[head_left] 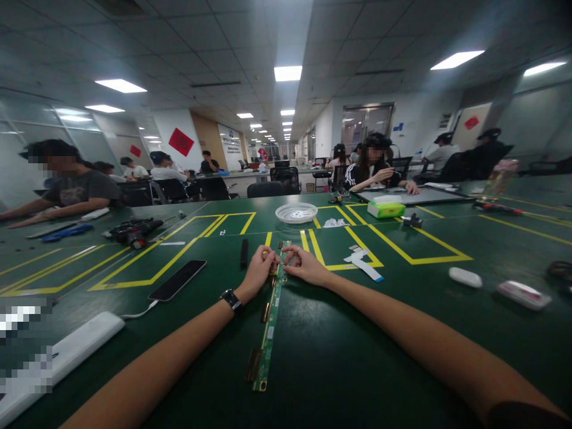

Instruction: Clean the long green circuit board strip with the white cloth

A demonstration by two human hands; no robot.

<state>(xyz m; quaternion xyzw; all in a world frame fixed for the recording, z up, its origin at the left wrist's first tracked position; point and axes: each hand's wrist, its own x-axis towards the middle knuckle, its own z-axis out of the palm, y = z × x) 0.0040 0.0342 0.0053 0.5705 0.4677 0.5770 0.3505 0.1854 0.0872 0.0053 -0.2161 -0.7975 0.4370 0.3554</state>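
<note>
A white block lies at eight o'clock; left hand and right hand curl at the twelve-o'clock end of a circuit board, grip unclear.

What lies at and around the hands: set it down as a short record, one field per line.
Between the arms: long green circuit board, copper-coloured flaps along its left edge
Left hand: fingers bent at the board's far part; grip unclear
Right hand: fingers curled at the board's right edge; grip unclear
Left of the hands: black bar, phone with white cable
Right: white ribbon cable
Beyond: white basket
Surface: green table with yellow tape
</note>
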